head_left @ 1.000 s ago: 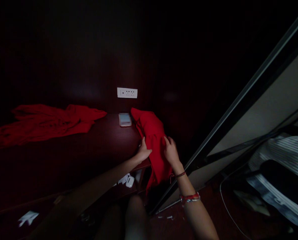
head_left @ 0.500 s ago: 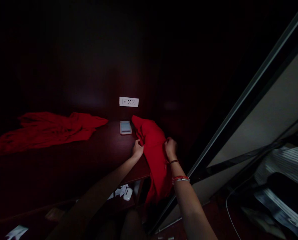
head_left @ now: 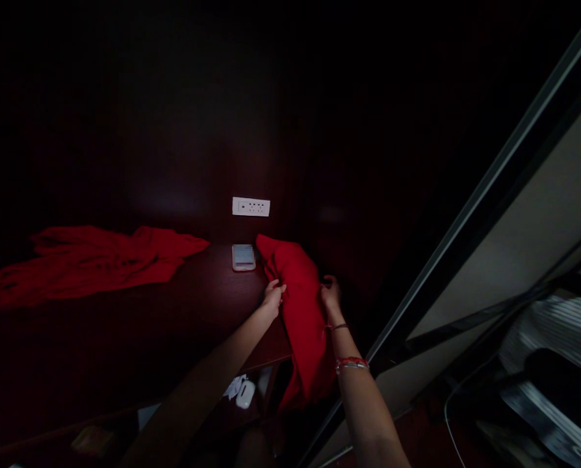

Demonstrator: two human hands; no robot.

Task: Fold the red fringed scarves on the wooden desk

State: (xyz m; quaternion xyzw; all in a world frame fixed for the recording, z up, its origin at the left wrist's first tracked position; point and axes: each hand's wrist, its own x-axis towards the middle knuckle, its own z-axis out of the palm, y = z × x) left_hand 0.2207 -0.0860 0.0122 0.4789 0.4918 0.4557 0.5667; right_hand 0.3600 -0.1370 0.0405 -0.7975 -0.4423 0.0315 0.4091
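Observation:
A long red cloth (head_left: 300, 299) lies over the right end of the dark desk (head_left: 222, 286), its near end hanging down past the front edge. My left hand (head_left: 273, 299) pinches its left edge with the fingers closed. On the opposite edge, my right hand (head_left: 330, 296) has its fingers curled against the fabric; the fingertips are partly hidden. A second red cloth (head_left: 105, 260) is crumpled along the left part of the desk. Between the two cloths sits a phone (head_left: 244, 257) with a lit screen.
A white socket plate (head_left: 251, 207) is on the dark back panel. Below the desktop, a shelf holds a small white case (head_left: 245, 394) and crumpled white paper (head_left: 234, 386). A metal-edged frame (head_left: 431, 260) slants along the right, with striped fabric (head_left: 563, 325) beyond it.
The view has tilted up slightly, so things sit lower. My left hand's grip on the cloth edge has shifted a little, and the right hand's fingers have loosened somewhat.

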